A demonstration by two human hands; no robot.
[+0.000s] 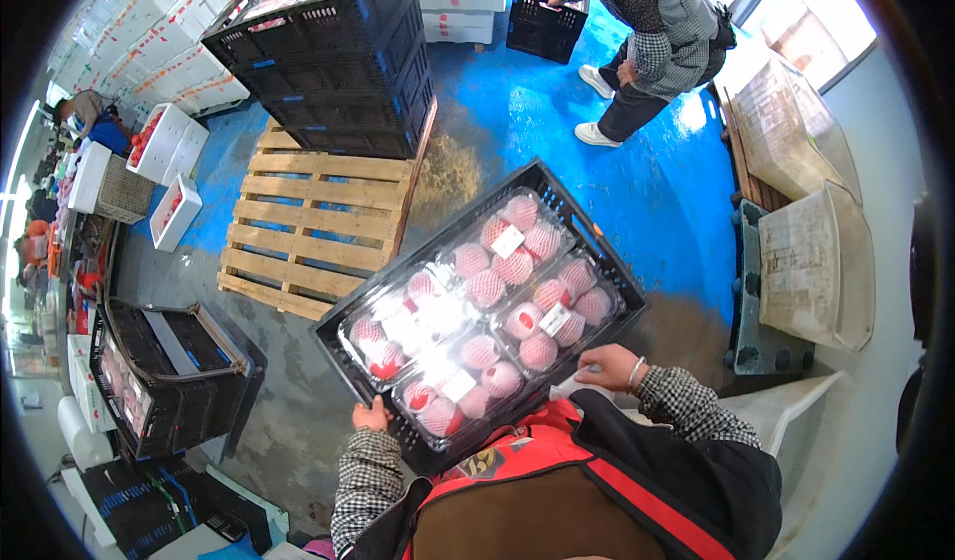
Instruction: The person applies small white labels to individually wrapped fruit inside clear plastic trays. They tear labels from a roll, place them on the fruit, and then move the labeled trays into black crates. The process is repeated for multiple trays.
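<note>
A black plastic crate point(339, 321) lies tilted across the view in front of my body. Inside are several clear plastic clamshell packs point(515, 250) of round red fruit in pink foam nets, some with white labels that bear writing. My left hand point(372, 415) grips the crate's near left edge. My right hand point(613, 368) is at the near right side, its fingers curled on something pale and thin, perhaps a bag or paper, beside the crate's edge; whether it also touches the crate, I cannot tell.
Beyond the crate, a wooden pallet point(298, 220) carries stacked black crates point(351, 75). Another person point(656, 45) bends over black crates point(545, 30) at the top. More crates point(194, 403) stand at left, white foam boxes point(175, 213) further back, and large pale tubs point(798, 276) at right.
</note>
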